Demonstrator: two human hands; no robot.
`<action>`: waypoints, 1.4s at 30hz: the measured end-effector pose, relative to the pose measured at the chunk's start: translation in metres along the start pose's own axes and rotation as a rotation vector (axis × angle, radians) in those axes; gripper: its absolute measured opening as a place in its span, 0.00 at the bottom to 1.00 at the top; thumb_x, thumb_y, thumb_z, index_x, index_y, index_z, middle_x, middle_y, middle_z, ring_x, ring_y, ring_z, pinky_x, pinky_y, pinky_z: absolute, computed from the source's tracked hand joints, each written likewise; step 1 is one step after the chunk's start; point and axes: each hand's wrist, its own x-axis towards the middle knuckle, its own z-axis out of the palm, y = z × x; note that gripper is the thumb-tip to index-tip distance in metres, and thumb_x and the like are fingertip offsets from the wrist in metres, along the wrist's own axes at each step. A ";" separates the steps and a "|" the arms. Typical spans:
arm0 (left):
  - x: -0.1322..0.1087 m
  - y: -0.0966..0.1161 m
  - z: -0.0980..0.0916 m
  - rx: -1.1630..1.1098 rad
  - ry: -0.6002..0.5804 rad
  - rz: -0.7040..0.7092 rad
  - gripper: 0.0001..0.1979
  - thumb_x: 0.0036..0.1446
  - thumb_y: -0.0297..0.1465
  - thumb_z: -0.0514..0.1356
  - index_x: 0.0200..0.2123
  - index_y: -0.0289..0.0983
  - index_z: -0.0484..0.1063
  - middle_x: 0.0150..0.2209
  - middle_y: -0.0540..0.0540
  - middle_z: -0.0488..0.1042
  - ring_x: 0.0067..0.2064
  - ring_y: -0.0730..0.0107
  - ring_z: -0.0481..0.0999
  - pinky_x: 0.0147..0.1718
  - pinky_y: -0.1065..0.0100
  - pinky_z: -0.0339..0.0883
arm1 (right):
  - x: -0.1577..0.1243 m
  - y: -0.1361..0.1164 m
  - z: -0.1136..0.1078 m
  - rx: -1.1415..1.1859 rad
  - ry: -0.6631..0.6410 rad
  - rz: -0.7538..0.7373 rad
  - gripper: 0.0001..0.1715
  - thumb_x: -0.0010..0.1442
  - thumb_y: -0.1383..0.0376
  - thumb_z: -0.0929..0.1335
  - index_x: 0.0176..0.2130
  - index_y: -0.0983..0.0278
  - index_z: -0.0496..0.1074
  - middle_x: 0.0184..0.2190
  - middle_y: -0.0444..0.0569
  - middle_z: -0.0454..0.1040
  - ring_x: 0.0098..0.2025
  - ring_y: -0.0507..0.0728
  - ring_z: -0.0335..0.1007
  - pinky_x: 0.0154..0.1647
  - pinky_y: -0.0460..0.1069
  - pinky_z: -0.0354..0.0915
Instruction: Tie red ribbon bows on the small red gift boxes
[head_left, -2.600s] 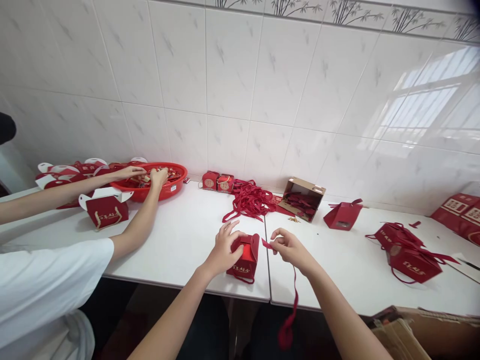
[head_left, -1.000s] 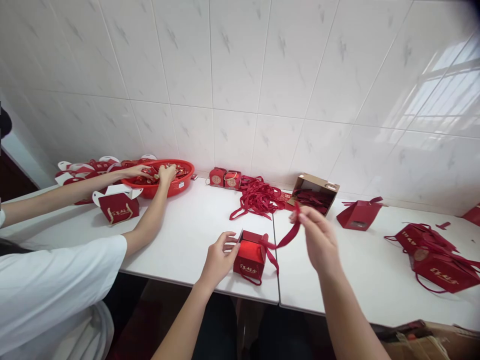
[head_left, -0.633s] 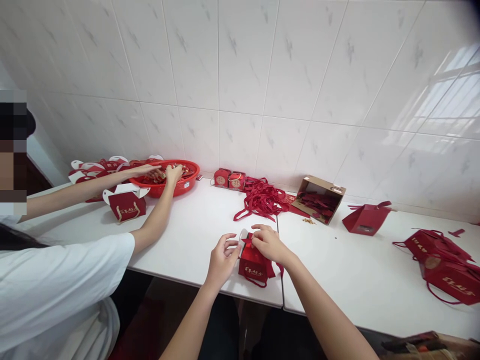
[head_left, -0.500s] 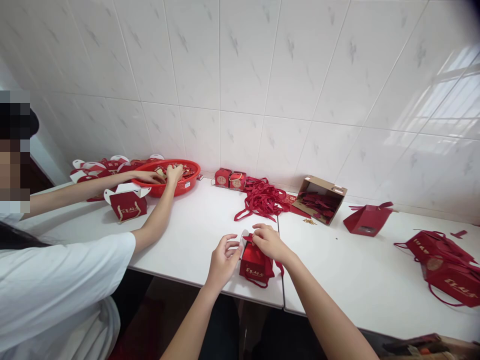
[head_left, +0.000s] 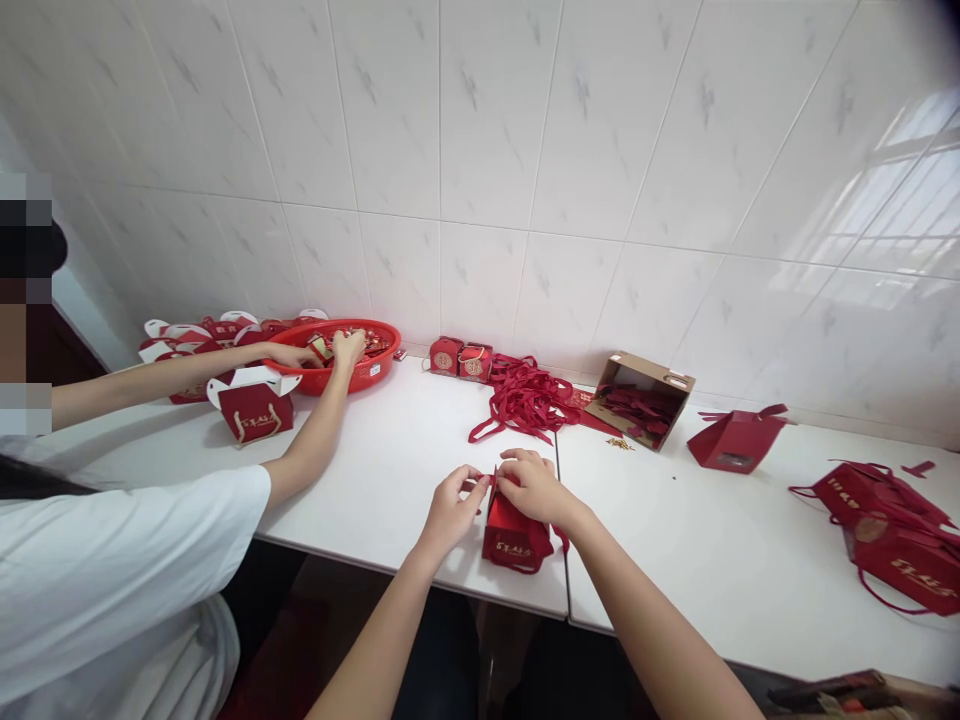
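A small red gift box (head_left: pixel 516 535) with gold lettering stands on the white table in front of me. My right hand (head_left: pixel 536 487) is closed over its top, fingers pinching the upper edges and covering much of the lid. At the box's left side, my left hand (head_left: pixel 452 515) pinches a dark red strip (head_left: pixel 484 481) that sticks out by the top edge. A red ribbon (head_left: pixel 561 540) hangs at the box's right side, and another loops along its lower front.
Left, a co-worker's hands reach into a red basin (head_left: pixel 382 370) of small packets, beside an open red box (head_left: pixel 259 415). Behind are tangled red ribbons (head_left: pixel 529 395) and a cardboard box (head_left: pixel 667 375) of dark red pieces. Red boxes (head_left: pixel 739 437) (head_left: pixel 900 555) stand right.
The white inner side of the box's left flap has gone from view as the top closed up. My left hand now pinches the dark red strip there; my right hand shifted slightly left.
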 end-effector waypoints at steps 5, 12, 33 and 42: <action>0.008 -0.017 -0.037 0.417 0.075 -0.029 0.09 0.52 0.36 0.54 0.29 0.38 0.71 0.33 0.46 0.75 0.38 0.62 0.74 0.39 0.63 0.68 | -0.022 0.029 -0.006 0.215 0.350 0.012 0.17 0.59 0.55 0.62 0.44 0.60 0.69 0.53 0.54 0.64 0.58 0.61 0.56 0.57 0.59 0.51; 0.003 -0.039 -0.066 0.793 0.402 -0.060 0.05 0.47 0.29 0.57 0.30 0.37 0.69 0.42 0.35 0.71 0.52 0.39 0.61 0.47 0.40 0.54 | -0.074 0.072 0.004 0.602 0.299 0.189 0.19 0.59 0.51 0.63 0.43 0.61 0.68 0.47 0.53 0.70 0.50 0.59 0.66 0.52 0.55 0.60; 0.026 0.000 -0.013 -0.010 -0.326 -0.165 0.16 0.45 0.42 0.62 0.21 0.35 0.65 0.21 0.54 0.61 0.25 0.76 0.57 0.25 0.72 0.50 | -0.058 0.074 0.005 0.721 0.273 0.278 0.23 0.48 0.48 0.68 0.22 0.65 0.68 0.17 0.41 0.60 0.22 0.49 0.53 0.24 0.46 0.53; 0.012 -0.020 -0.010 0.001 -0.134 -0.115 0.13 0.50 0.41 0.59 0.27 0.37 0.69 0.29 0.49 0.68 0.32 0.69 0.66 0.32 0.69 0.59 | -0.069 0.087 0.021 0.647 0.403 0.280 0.25 0.50 0.46 0.66 0.28 0.65 0.71 0.24 0.47 0.69 0.28 0.54 0.63 0.31 0.49 0.61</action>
